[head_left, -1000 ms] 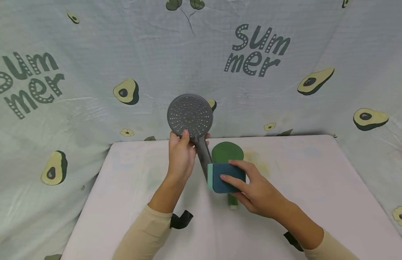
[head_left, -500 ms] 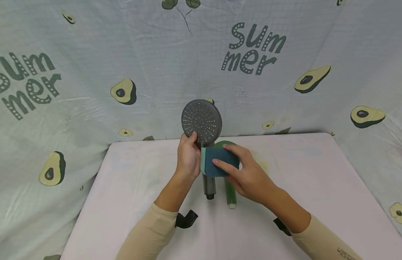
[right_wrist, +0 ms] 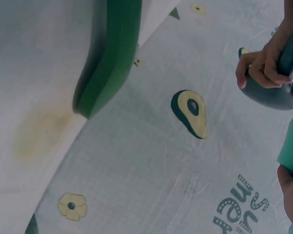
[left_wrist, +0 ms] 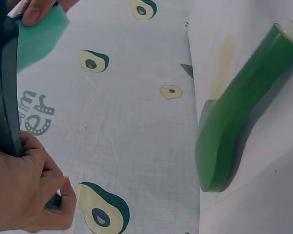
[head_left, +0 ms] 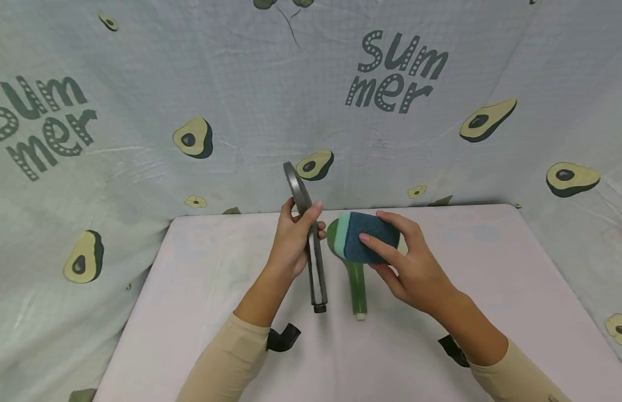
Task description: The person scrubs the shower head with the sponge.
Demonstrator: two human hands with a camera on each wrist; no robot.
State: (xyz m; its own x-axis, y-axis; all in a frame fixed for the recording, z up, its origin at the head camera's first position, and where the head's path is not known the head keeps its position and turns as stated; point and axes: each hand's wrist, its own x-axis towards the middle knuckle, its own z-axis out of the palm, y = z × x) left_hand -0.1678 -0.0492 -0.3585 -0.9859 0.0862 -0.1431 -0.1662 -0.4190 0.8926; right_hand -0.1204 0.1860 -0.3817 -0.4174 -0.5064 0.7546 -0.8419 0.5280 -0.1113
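Note:
My left hand grips a dark grey shower head at the neck, just below its round head. The shower head stands edge-on in the head view, handle pointing down toward me. In my right hand is a sponge with a dark blue face and a mint-green layer, pinched between fingers and thumb. The sponge is apart from the shower head, to its right. Below the sponge a green shower head lies on the table, its round end partly hidden by the sponge; the left wrist view shows its side.
The white table ends at a cloth backdrop printed with avocados and lettering. A yellowish stain marks the table beside the green shower head. Black straps hang at both wrists.
The dark shower head has turned from facing me to edge-on. My right hand first raised the sponge along its handle, then moved it away to the right.

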